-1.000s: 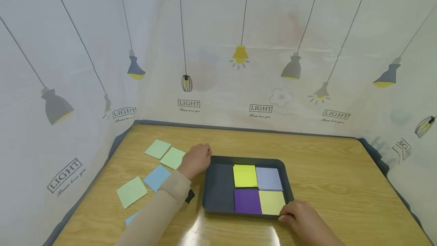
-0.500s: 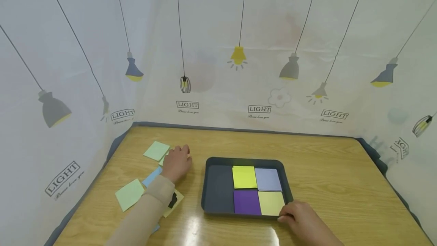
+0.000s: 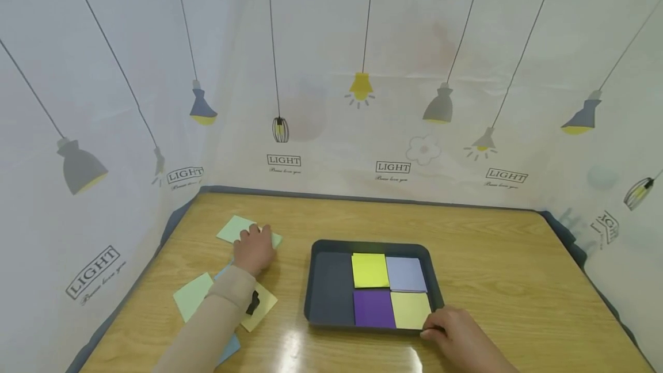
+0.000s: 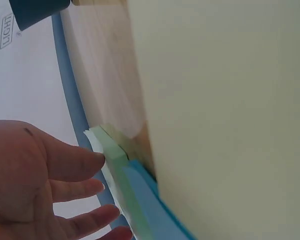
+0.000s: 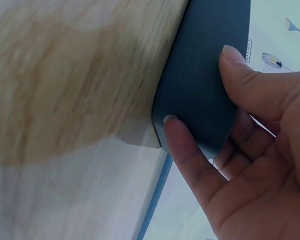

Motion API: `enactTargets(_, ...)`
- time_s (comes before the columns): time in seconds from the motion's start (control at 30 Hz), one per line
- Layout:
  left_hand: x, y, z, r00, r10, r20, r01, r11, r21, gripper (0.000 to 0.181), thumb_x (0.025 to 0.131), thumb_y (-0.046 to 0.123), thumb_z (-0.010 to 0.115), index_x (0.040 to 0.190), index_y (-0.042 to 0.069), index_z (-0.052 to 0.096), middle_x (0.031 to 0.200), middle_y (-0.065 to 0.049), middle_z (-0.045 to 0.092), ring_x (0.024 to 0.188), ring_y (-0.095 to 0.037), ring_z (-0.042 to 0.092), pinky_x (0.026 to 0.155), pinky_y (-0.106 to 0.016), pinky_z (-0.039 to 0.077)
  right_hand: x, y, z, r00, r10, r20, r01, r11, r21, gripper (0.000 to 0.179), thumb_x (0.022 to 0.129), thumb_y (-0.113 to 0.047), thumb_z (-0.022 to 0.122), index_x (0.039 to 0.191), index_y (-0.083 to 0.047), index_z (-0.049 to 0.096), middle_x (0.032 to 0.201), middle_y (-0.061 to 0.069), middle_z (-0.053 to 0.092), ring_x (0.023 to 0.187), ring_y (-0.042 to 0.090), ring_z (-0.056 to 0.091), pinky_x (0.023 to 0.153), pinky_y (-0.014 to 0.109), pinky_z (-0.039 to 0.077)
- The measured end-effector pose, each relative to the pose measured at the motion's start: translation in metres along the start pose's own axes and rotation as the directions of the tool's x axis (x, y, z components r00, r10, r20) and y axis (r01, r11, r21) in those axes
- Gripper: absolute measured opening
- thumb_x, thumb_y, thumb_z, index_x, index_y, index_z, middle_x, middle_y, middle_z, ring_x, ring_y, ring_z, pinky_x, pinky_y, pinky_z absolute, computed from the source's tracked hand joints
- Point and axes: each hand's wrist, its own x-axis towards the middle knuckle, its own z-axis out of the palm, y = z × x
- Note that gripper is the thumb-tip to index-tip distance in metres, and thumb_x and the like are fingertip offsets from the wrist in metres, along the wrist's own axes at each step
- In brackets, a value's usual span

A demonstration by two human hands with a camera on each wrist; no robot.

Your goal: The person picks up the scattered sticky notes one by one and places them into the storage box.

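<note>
My left hand (image 3: 254,249) reaches over two pale green sticky-note pads, the farther one (image 3: 233,228) left of its fingers. In the left wrist view, the thumb and loosely spread fingers of the left hand (image 4: 40,185) come right up to the edge of a green pad (image 4: 115,162). The thumb and a finger of my right hand (image 3: 456,330) grip the near right corner of a dark tray (image 3: 331,289); the right wrist view shows them on its outer wall (image 5: 205,65). Inside lie bright yellow (image 3: 370,270), lavender (image 3: 407,274), purple (image 3: 374,308) and pale yellow (image 3: 411,310) pads.
Around the left forearm lie another green pad (image 3: 193,295), a pale yellow one (image 3: 264,307) and a blue one (image 3: 229,350). A second blue pad is mostly covered by the left arm. A lamp-printed white sheet (image 3: 331,102) walls the table's back and sides.
My left hand has let go of the tray's far left corner and moved left to the green pads. The right hand keeps its grip on the tray.
</note>
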Motion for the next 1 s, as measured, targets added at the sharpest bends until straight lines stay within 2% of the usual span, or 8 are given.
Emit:
enactTargets(0.27, 0.001, -0.009, -0.004, 0.999, -0.043, 0.028, 0.044, 0.999, -0.013, 0.047, 0.101, 0.017, 0.050, 0.143, -0.003, 0.047, 0.124, -0.032, 0.051, 0.114, -0.050, 0.050, 0.092, -0.065, 0.045, -0.001, 0.000, 0.002, 1.000, 0.002, -0.013, -0.002, 1.000, -0.003, 0.006, 0.089, -0.019, 0.075, 0.083, -0.020, 0.075, 0.077, -0.017, 0.066, 0.070, -0.005, 0.050, 0.062, 0.023, 0.047)
enactTargets(0.5, 0.003, -0.014, -0.007, 0.999, -0.037, 0.039, 0.037, 0.999, 0.013, 0.058, 0.103, 0.031, 0.057, 0.149, -0.001, 0.042, 0.131, -0.034, 0.051, 0.122, -0.053, 0.049, 0.096, -0.065, 0.045, 0.000, 0.001, 0.001, 1.000, 0.018, -0.008, -0.018, 1.000, 0.001, 0.006, 0.090, -0.021, 0.075, 0.084, -0.020, 0.075, 0.078, -0.017, 0.066, 0.071, -0.005, 0.049, 0.062, 0.024, 0.046)
enactTargets(0.67, 0.006, -0.015, -0.009, 0.999, -0.044, 0.029, 0.044, 0.999, 0.005, 0.057, 0.100, 0.032, 0.063, 0.144, -0.001, 0.049, 0.128, -0.034, 0.056, 0.118, -0.053, 0.052, 0.095, -0.065, 0.046, -0.001, 0.000, 0.001, 1.000, 0.017, -0.019, -0.017, 1.000, -0.004, 0.005, 0.089, -0.021, 0.075, 0.084, -0.021, 0.075, 0.077, -0.017, 0.065, 0.071, -0.005, 0.049, 0.063, 0.023, 0.047)
enactTargets(0.8, 0.008, -0.016, -0.010, 0.998, -0.064, 0.026, 0.064, 0.998, -0.001, 0.053, 0.097, 0.034, 0.067, 0.134, -0.002, 0.055, 0.119, -0.033, 0.061, 0.110, -0.049, 0.056, 0.090, -0.061, 0.048, -0.001, -0.001, 0.001, 1.000, 0.025, -0.018, -0.025, 1.000, -0.003, 0.006, 0.090, -0.022, 0.075, 0.084, -0.021, 0.075, 0.077, -0.017, 0.065, 0.071, -0.005, 0.049, 0.062, 0.023, 0.046)
enactTargets(1.0, 0.008, -0.016, -0.013, 0.997, -0.074, -0.035, 0.074, 0.997, 0.005, 0.050, 0.091, 0.035, 0.075, 0.114, -0.004, 0.055, 0.105, -0.032, 0.061, 0.097, -0.045, 0.057, 0.081, -0.056, 0.050, 0.001, -0.002, -0.001, 0.997, 0.076, 0.026, -0.076, 0.997, 0.014, 0.006, 0.090, -0.021, 0.074, 0.085, -0.020, 0.075, 0.078, -0.015, 0.066, 0.071, -0.003, 0.050, 0.064, 0.024, 0.047)
